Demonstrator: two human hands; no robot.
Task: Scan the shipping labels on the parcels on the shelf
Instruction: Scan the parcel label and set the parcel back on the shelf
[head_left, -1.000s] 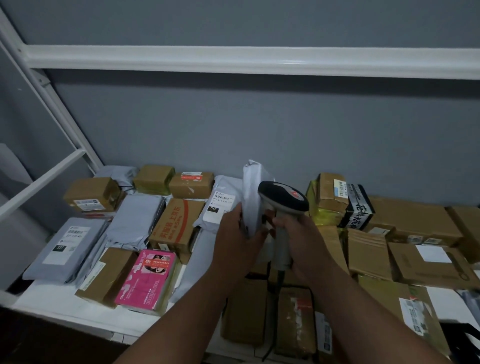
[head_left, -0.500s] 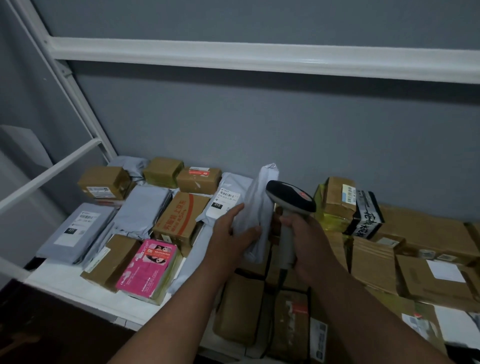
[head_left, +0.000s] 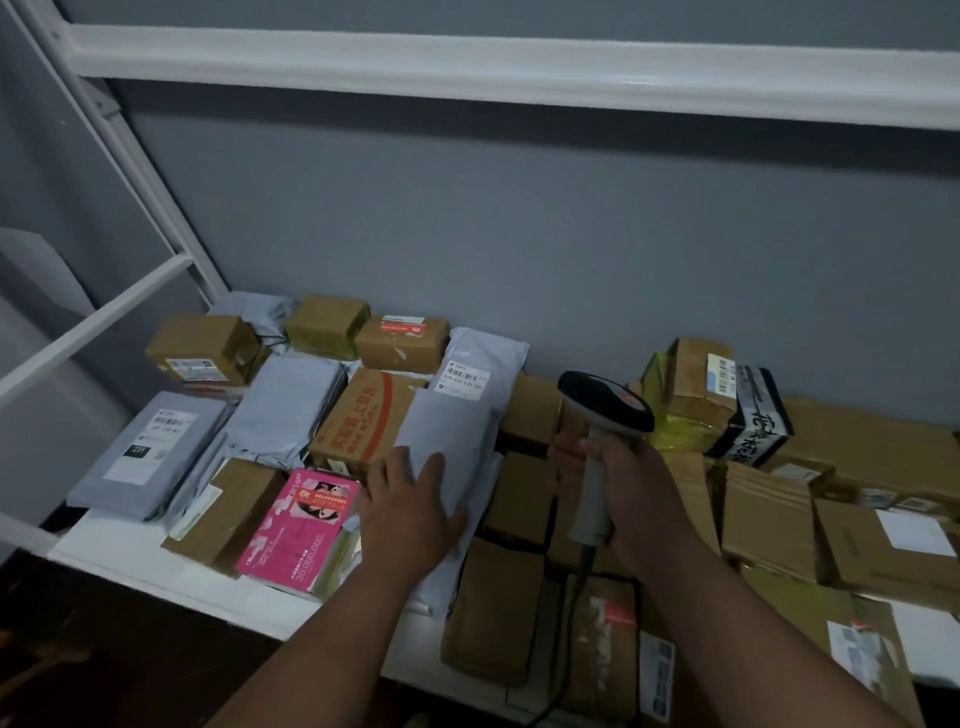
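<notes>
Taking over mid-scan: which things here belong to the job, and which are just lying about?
In the job:
barcode scanner, gripped by right hand
grey mailer bag, under left hand
labelled parcels

Lying about:
shelf frame
grey wall

A matte grey-blue painted wall (head_left: 571, 249) is seen across the middle of the frame. A white horizontal metal beam (head_left: 519, 78) is set along the top of the frame, in front of the wall. A white slanted metal upright (head_left: 130, 171) is seen at the upper left, running down toward the centre left. A white metal crossbar (head_left: 93, 322) is attached to it and is angled toward the left edge. A dark floor area (head_left: 104, 649) is visible at the lower left.
</notes>
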